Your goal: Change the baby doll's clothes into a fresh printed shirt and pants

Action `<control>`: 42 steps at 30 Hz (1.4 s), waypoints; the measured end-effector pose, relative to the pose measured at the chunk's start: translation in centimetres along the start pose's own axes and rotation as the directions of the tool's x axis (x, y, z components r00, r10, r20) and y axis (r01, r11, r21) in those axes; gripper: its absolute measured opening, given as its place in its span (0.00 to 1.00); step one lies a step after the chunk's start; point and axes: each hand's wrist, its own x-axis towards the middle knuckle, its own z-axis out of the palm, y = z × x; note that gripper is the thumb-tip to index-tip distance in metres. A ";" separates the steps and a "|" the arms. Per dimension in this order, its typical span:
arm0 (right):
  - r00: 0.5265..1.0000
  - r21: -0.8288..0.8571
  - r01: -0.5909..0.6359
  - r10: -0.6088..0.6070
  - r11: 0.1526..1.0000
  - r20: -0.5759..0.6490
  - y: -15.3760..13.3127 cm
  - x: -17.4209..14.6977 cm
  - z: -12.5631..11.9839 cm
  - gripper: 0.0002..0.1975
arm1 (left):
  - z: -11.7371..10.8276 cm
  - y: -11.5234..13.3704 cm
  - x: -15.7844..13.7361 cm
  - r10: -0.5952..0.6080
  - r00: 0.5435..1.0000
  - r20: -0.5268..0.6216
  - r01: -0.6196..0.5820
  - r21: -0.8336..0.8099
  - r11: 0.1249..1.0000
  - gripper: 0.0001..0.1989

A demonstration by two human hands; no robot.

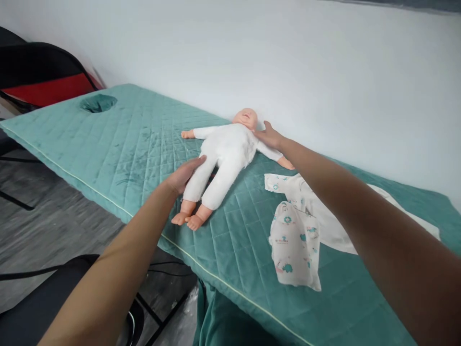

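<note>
A baby doll (226, 146) with a white cloth body and bare plastic head, hands and feet lies on its back on a green quilted bed cover (144, 158). My left hand (188, 172) rests against the outer side of its thigh, the visible digits stretched out and the rest partly hidden. Beside the doll's neck and shoulder is my right hand (269, 135), open, thumb raised apart from the fingers. A white printed baby top (295, 245) lies folded right of the doll, partly behind my right forearm. White cloth (392, 202) spreads beyond it.
A white wall (252, 57) runs along the bed's far side. The cover has a round hole (98, 103) near its left end. Black-and-red chairs (46, 77) stand at the far left. Another black chair (39, 302) is at lower left on the grey floor.
</note>
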 end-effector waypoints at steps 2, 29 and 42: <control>0.999 -0.085 -0.027 0.025 0.996 -0.020 1.7 -1.2 -2.1 0.51 | -0.7 -0.4 0.1 0.071 0.995 -0.064 -0.067 0.064 0.996 0.24; 0.986 -0.821 0.084 -0.167 0.565 -0.013 7.4 -29.8 -18.8 0.16 | 27.6 -6.8 -11.5 0.467 0.773 0.430 -0.625 0.646 0.438 0.10; 0.887 -0.891 0.313 -0.438 0.329 0.150 3.1 -45.5 -23.0 0.16 | 40.3 -5.6 -13.2 0.457 0.428 0.780 -0.884 0.467 0.032 0.02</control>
